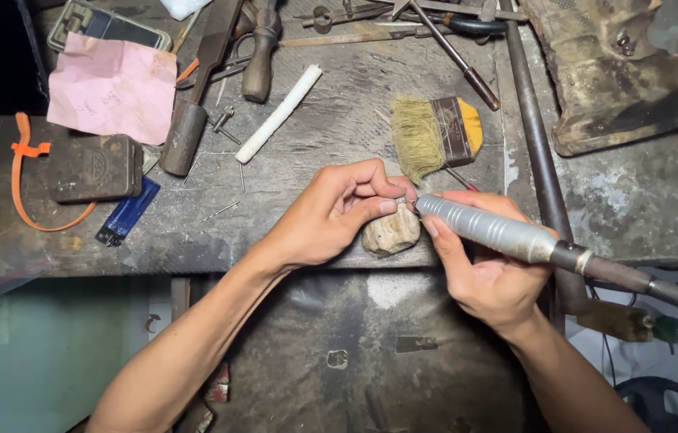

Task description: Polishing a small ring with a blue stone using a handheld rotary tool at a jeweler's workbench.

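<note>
The left hand pinches a tiny metal piece between thumb and fingertips, braced on a worn, pale wooden peg at the bench edge so the piece stays steady. The right hand grips a ribbed silver rotary handpiece like a pen, its tip meeting the piece. Just beyond lie a straw-bristled brush, a white stick and pink paper on the scarred grey workbench.
</note>
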